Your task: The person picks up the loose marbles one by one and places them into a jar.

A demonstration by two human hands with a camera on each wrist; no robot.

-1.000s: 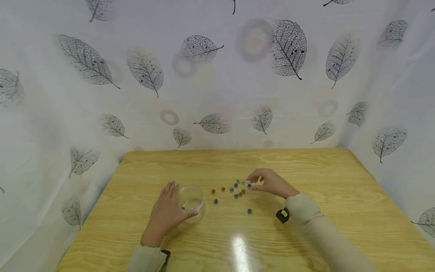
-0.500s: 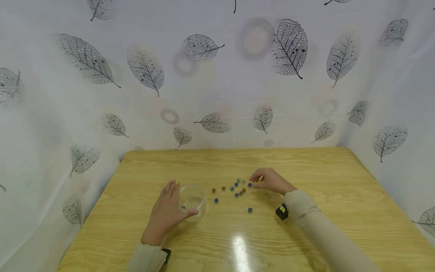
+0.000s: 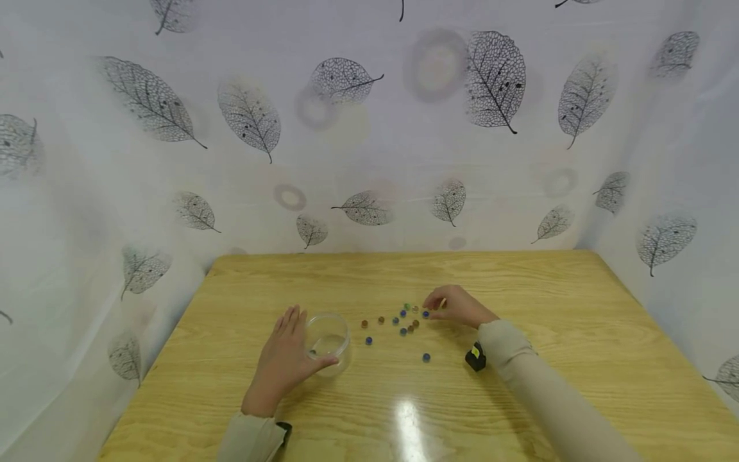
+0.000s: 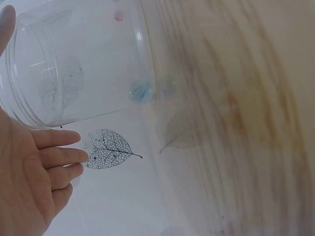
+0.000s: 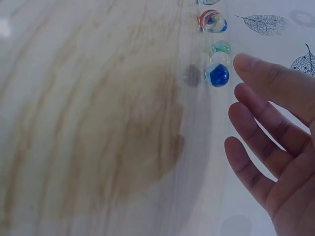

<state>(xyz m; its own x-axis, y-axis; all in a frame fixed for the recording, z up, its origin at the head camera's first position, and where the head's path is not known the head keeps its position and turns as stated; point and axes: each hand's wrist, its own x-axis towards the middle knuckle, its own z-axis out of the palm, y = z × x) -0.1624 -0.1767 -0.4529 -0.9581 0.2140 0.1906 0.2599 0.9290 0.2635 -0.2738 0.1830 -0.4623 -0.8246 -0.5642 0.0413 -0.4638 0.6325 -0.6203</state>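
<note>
A clear plastic jar [image 3: 328, 343] stands upright on the wooden table. My left hand [image 3: 283, 359] rests against its left side, fingers extended and thumb along the near side. In the left wrist view the fingers lie relaxed beside the jar's wall. A bluish marble [image 4: 141, 92] sits at the bottom of the jar. My right hand [image 3: 458, 308] hovers low over the right end of the scattered marbles, fingers loosely bent. Just by its fingertips a blue marble [image 5: 217, 75] lies on the table; no marble shows between the fingers.
Several more marbles lie between the hands, among them an orange one [image 3: 364, 324], a green one [image 3: 407, 307] and a lone dark-blue one [image 3: 426, 357] nearer me. The wooden table [image 3: 519, 282] ends at a white leaf-print cloth [image 3: 369, 154].
My right hand has shifted slightly right relative to the marbles, then stayed beside the blue marble, with its forearm moving a little left. My left hand and the jar stay put.
</note>
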